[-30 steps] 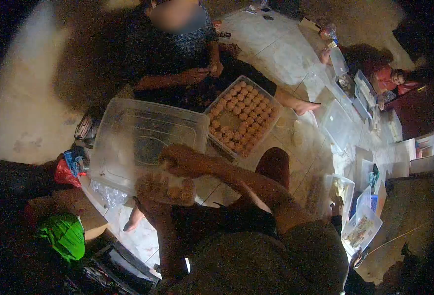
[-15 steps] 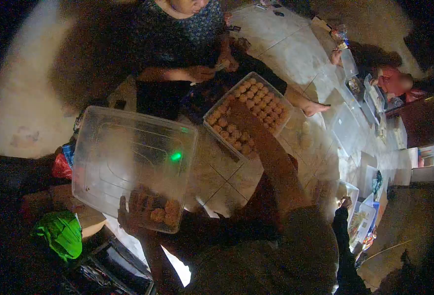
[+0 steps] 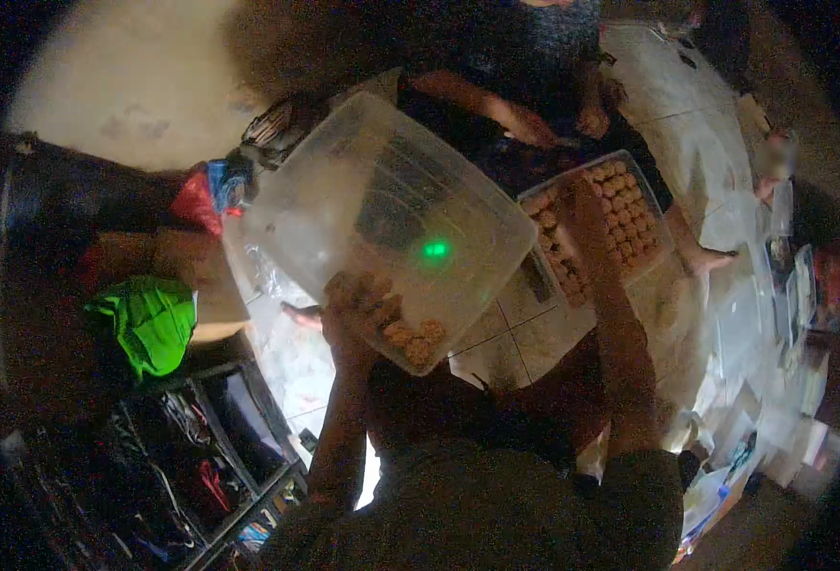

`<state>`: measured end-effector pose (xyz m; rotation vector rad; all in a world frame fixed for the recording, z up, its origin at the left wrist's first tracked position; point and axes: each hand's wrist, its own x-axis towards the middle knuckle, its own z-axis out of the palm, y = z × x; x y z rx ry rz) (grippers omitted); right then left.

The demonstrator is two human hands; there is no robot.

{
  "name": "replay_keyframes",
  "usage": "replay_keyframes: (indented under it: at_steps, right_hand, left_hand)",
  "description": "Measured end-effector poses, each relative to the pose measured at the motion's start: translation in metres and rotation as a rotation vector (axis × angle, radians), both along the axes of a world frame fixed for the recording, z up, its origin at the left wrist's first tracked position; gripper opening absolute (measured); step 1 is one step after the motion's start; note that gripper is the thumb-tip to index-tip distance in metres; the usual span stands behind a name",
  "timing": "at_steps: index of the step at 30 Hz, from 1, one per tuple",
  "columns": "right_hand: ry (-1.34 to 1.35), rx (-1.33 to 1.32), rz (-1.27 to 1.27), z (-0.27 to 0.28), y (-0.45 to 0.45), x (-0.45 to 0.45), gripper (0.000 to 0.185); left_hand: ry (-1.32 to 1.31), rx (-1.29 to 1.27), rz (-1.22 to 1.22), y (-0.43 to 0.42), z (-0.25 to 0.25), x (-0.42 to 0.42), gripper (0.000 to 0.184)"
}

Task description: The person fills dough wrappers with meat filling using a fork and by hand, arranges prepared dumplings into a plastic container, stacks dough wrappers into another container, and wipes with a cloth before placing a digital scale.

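Observation:
A large clear plastic container (image 3: 458, 209) is in front of me, with several round, lumpy brown food pieces (image 3: 415, 338) along its near side. My left hand (image 3: 341, 309) grips its near-left side. A smaller clear container (image 3: 648, 269) stands to the right, filled with rows of similar round pieces (image 3: 629, 214). My right arm reaches across it, and my right hand (image 3: 582, 205) is over or among the pieces. Its fingers are dark and blurred, so whether it holds one cannot be seen.
Another person (image 3: 506, 114) sits opposite, hands near their lap. On the left are a bright green cloth or bag (image 3: 149, 324), a cardboard box (image 3: 215, 281), a red plastic bag (image 3: 196, 202) and a dark open case (image 3: 182, 457). Several clear containers (image 3: 791, 276) line the right side.
The view has swung left, so both containers appear further right. The large container looks turned and is still held by my left hand. My right hand stays at the smaller container.

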<state>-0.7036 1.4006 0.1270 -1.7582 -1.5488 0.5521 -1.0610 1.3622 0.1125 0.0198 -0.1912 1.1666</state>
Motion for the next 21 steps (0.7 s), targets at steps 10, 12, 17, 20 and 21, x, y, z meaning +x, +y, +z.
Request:
replay_keyframes:
  at_steps: [10, 12, 17, 20, 21]
  right_hand:
    - [-0.055, -0.018, 1.048, 0.049, -0.036, -0.145, 0.032]
    - [-0.165, -0.075, 1.094, 0.08, -0.035, -0.14, 0.03]
    - [-0.548, -0.132, 0.83, 0.065, -0.053, -0.14, 0.033]
    - [-0.501, -0.305, 0.728, 0.055, -0.058, -0.162, 0.033]
    - [-0.484, -0.353, 0.7, 0.053, -0.058, -0.167, 0.033]
  left_hand:
    - [0.035, -0.226, 0.033, 0.007, 0.019, 0.023, 0.145]
    - [0.053, -0.062, -0.027, 0.007, 0.0, 0.02, 0.142]
    - [0.342, -0.192, 0.006, 0.004, -0.012, 0.014, 0.119]
    - [0.288, -0.094, 0.034, 0.002, -0.013, 0.021, 0.11]
    - [0.292, -0.042, 0.011, 0.004, -0.014, 0.021, 0.108]
